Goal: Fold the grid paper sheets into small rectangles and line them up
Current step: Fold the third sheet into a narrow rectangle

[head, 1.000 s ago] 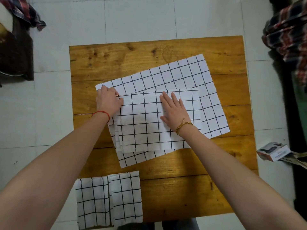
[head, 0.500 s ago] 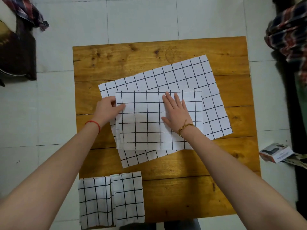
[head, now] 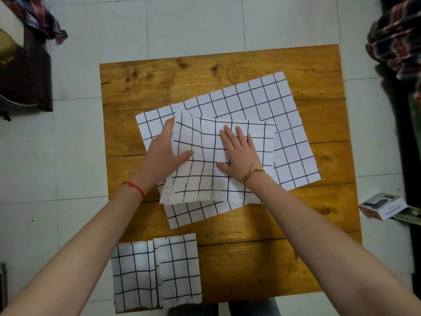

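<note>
A half-folded grid paper sheet lies in the middle of the wooden table, on top of a large unfolded grid sheet. My left hand grips the folded sheet's left edge, thumb on top and fingers underneath, and that edge is raised off the table. My right hand lies flat with spread fingers on the sheet's right half and presses it down. Two small folded grid rectangles sit side by side at the table's near left corner, slightly overlapping.
The table stands on a white tiled floor. A small cardboard box lies on the floor to the right. Plaid cloth hangs at the far right, and dark furniture with cloth stands at the far left.
My left hand slid down the sheet's left edge, took hold of it and lifted it, so the left half now curls upward. My right hand stayed pressed on the sheet.
</note>
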A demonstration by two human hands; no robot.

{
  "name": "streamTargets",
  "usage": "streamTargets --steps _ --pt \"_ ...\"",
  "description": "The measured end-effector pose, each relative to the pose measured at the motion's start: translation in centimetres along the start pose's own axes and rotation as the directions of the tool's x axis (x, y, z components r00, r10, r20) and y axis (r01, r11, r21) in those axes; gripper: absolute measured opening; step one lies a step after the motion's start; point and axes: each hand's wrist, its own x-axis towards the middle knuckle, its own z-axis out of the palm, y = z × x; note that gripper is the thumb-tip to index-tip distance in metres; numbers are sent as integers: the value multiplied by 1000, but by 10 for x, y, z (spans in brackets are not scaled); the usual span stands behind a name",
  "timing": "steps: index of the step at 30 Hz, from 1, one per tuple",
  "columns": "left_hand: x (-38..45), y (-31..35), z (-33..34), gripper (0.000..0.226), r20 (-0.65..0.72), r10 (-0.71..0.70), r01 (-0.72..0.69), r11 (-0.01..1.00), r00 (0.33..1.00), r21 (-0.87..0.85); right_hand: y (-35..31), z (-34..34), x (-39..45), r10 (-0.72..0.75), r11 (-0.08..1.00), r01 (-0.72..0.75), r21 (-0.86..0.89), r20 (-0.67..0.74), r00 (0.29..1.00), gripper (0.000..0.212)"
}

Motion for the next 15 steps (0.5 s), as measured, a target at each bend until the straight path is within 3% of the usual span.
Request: streamTargets --steps 6,10,13,15 --pt "-6 30 27 83 42 131 -128 990 990 -62 2 3 0 -23 1000 24 9 -38 999 94" --pt "-9 58 53 78 57 190 -176 965 980 -194 12 2 -4 -11 983 33 182 -119 993 79" --pt "-5 68 76 75 52 184 -168 960 981 -224 28 -1 -14 109 924 19 382 -312 944 52" --pt "-2 72 91 75 67 167 -150 967 984 -208 39 -5 -24 270 852 -50 521 -355 895 31"
